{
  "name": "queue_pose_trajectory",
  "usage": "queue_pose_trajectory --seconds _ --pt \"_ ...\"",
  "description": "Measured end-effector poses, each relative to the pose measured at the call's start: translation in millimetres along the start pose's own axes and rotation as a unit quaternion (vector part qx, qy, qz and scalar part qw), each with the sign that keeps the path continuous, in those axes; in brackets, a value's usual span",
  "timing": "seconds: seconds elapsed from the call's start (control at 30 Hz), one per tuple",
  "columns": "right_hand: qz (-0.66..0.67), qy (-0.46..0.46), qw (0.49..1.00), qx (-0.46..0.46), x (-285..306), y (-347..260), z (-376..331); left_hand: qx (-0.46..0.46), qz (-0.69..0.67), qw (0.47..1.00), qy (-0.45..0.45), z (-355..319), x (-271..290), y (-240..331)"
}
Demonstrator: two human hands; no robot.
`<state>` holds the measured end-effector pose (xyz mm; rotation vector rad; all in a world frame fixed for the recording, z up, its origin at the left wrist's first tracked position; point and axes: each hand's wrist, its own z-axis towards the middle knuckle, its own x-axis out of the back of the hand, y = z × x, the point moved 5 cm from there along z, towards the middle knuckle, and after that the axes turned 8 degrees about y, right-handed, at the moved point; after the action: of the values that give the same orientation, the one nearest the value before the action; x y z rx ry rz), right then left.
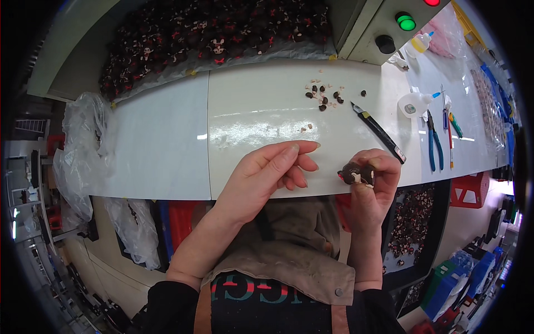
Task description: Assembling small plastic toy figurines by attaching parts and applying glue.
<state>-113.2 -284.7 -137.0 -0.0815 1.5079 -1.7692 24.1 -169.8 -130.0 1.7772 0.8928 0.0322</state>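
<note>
My right hand (pixel 374 197) pinches a small dark brown figurine (pixel 351 173) between thumb and fingers, just above the table's near edge. The figurine has cream parts and a bit of red at its left side. To the left of it, my left hand (pixel 270 170) is in the air with its fingers loosely bent and apart, and no object shows in it. Beyond the right hand, a black utility knife (pixel 379 132) lies slantwise on the white table (pixel 261 111). Small dark and cream pieces (pixel 322 99) are scattered to the knife's left.
Many similar dark figurines (pixel 222 33) fill the back of the table under a grey machine housing. At right lie pliers (pixel 434 142), a white squeeze bottle (pixel 411 104) and slim tools. A crumpled plastic bag (pixel 83 145) hangs at left. A tray of small parts (pixel 409 228) sits below at right.
</note>
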Motion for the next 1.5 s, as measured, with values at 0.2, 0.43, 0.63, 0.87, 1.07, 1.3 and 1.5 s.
queue_pose_trajectory --seconds 0.2,0.43,0.63,0.87,1.07,1.3,1.5 --pt "-0.048 0.024 0.999 -0.003 -6 0 1 -0.006 -0.002 1.000 -0.009 3 5 -1" --pt "-0.017 0.010 1.000 0.003 -5 -1 2 -0.016 0.027 0.998 0.045 -2 10 1" --pt "-0.047 0.015 0.999 0.019 0 -3 0 0.044 -0.455 0.793 -0.402 -27 -1 2" --pt "-0.021 0.021 1.000 -0.004 1 -2 -2 0.041 -0.468 0.726 -0.503 -47 -16 22" --pt "-0.027 0.021 0.999 -0.007 -3 -1 -2 0.045 -0.484 0.705 -0.516 -52 -13 22" --pt "-0.045 0.009 0.999 0.002 0 -3 -1 -0.003 -0.480 0.688 -0.544 -57 -16 21" --pt "-0.052 0.023 0.998 0.003 -5 0 -6 0.000 -0.462 0.737 -0.493 -54 -9 10"
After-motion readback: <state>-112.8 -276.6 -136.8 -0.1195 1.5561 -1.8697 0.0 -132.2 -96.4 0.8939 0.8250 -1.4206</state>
